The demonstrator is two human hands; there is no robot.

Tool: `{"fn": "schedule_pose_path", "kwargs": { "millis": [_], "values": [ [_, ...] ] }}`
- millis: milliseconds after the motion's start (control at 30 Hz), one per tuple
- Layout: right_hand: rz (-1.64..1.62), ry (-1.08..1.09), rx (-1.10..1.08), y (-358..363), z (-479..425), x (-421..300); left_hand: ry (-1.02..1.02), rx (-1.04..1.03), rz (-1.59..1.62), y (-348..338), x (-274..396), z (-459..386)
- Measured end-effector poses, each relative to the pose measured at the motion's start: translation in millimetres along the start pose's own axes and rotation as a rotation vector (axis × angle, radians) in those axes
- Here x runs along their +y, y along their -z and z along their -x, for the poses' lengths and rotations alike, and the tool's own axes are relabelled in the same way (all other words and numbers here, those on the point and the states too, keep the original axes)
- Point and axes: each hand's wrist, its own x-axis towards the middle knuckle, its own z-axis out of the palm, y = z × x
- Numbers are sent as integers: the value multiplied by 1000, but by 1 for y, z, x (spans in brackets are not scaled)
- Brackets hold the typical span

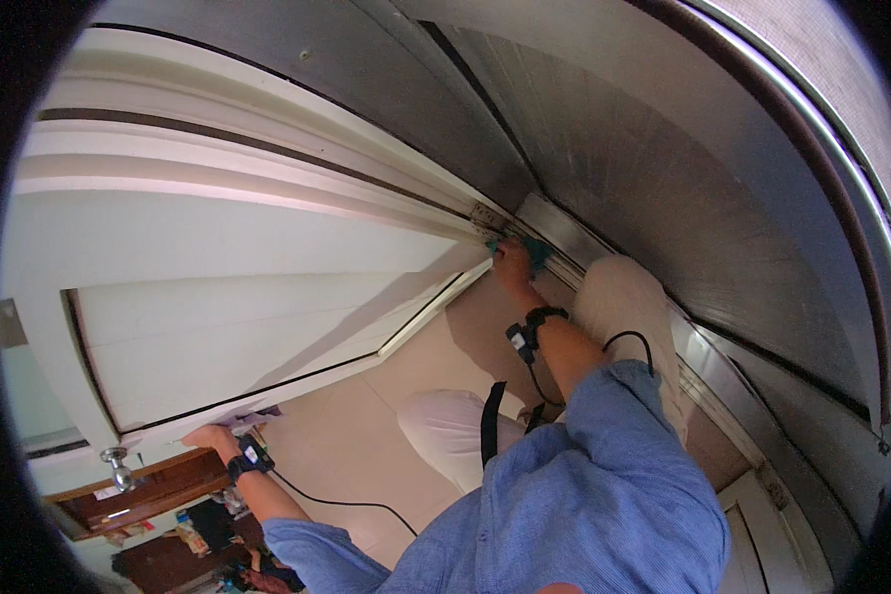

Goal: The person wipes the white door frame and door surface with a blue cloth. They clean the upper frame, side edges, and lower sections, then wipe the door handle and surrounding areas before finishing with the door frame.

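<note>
My right hand [514, 261] presses a teal cloth [538, 252] against the bottom corner of a door frame [488, 214], close to the floor track [564, 269]. The fingers bunch the cloth, and part of it is hidden under them. On the left, my left hand [214, 439] is at the edge of a white panelled door [267, 327], which stands swung open. Its fingers are partly hidden there. A purplish cloth or paper [256, 416] shows right beside that hand. Both wrists wear black straps with small cabled devices.
A round metal knob [119, 469] sticks out from the door. Dark metal panels [638, 156] rise close on my right. My knees are low over the tiled floor [334, 445]. Cluttered furniture [185, 534] stands beyond the door, and a cable [349, 505] loops from my left wrist.
</note>
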Motion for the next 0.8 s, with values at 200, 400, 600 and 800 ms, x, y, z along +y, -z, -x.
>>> {"fn": "schedule_pose_path", "kwargs": {
  "millis": [200,400,600,800],
  "values": [
    [-200,85,56,25,5,-62,-1,-27,-63,1,14,15],
    [-4,17,-46,12,15,-21,36,-20,-19,-1,0,2],
    [-77,-311,-503,13,9,7,40,13,-2,40,-21,-18],
    [-75,-136,-201,-69,-30,149,81,-24,102,-67,-9,-17]
  ]
}}
